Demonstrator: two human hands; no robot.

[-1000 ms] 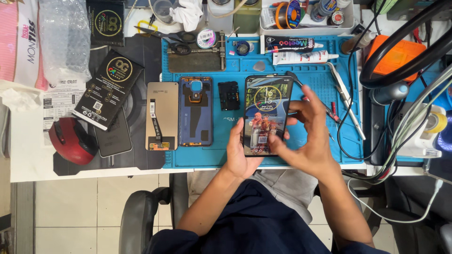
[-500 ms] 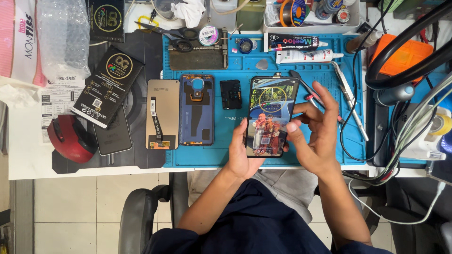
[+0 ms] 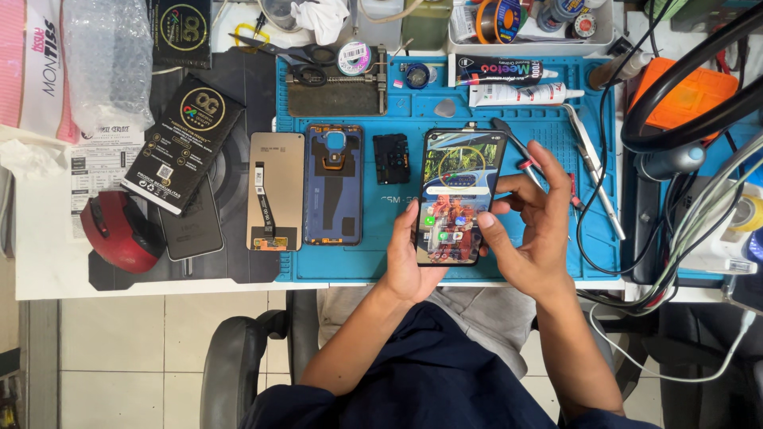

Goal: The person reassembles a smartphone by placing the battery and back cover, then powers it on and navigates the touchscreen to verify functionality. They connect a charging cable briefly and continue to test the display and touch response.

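A smartphone with a lit, colourful screen is held upright over the blue work mat. My left hand grips its lower left edge from below. My right hand cups the phone's right side, thumb resting on the lower screen and fingers curled by the edge. Left of the phone on the mat lie a blue phone back cover, a replacement display panel with a flex cable and a small black bracket part.
Glue tubes, tweezers, scissors and a solder spool lie at the mat's back. A black box, a red round device and bubble wrap sit left. Cables and a black hose crowd the right.
The phone has shifted slightly to the right and a little up over the mat. My right thumb has come down onto the lower screen.
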